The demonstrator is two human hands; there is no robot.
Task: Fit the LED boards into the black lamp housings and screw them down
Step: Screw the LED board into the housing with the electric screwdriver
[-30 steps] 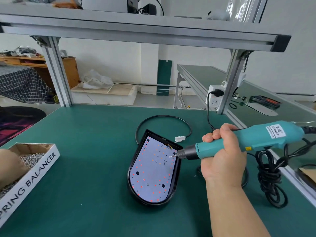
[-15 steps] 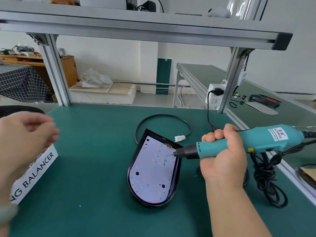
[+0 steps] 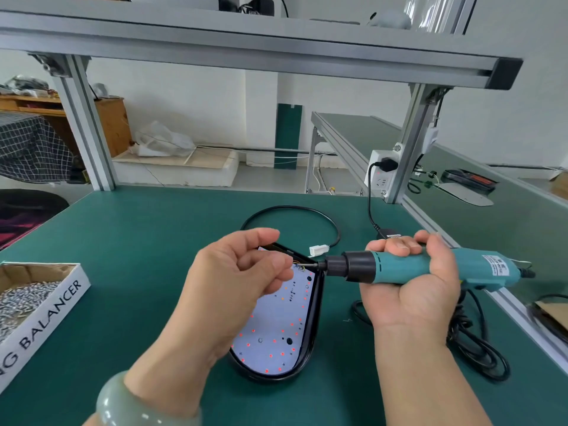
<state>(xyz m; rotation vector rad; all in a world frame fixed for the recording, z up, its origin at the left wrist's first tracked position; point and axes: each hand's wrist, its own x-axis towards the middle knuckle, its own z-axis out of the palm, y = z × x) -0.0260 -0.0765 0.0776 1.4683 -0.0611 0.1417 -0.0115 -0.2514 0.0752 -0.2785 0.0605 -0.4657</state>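
Head view: green bench (image 3: 138, 241) under an aluminium frame. Black lamp housing (image 3: 312, 339) lies flat at mid-bench, rounded end toward the near edge. White LED board (image 3: 276, 327) with red dots sits inside it.

Left hand (image 3: 242, 281) hovers over the housing's far end, palm turned right. Thumb is extended on top and the fingers are curled under it, their tips right at the driver's bit. Cannot tell whether anything is held between them; too small to resolve. Pale green bangle (image 3: 123, 407) on that wrist.

Right hand (image 3: 408, 284) is palm up, fingers wrapped round the teal electric screwdriver (image 3: 399, 267). Driver is held level above the bench, just right of the housing, with the bit pointing left at the left fingertips.

Black cable (image 3: 292, 208) loops on the bench beyond the housing and ends in a white connector (image 3: 319, 249), just beside the driver's black nose.

Open cardboard box (image 3: 61, 299) of small metal screws (image 3: 21, 299) sits at the left edge, lettered "BALANCER".

Coiled black cord (image 3: 479, 348) lies near the right edge. White power socket (image 3: 381, 173) is fixed to the frame post at the far right corner, with a plug in it
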